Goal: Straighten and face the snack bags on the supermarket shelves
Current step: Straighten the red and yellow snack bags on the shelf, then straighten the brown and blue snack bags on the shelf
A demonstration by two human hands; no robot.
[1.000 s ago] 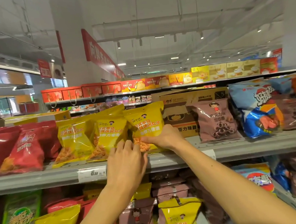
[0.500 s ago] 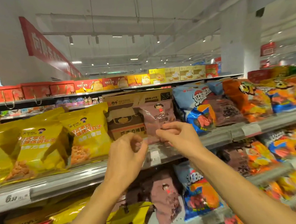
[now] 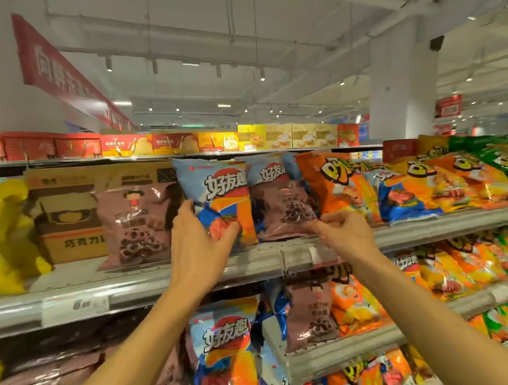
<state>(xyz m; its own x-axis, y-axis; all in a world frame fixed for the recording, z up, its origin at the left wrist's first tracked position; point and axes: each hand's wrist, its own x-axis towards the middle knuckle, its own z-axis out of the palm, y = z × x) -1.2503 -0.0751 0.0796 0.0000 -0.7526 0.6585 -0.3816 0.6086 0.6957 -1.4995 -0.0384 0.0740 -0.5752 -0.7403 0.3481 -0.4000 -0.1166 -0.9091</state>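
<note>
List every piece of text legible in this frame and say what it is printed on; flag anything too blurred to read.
"好友趣": blue chip bag held by the left hand.
"好友": partly hidden second blue bag, behind the brown bag the right hand pinches.
"好友趣": blue bag on the lower shelf.
"巧克力": cardboard box, cut off.
Red hanging banner, price tags, orange bags: too blurred.
</note>
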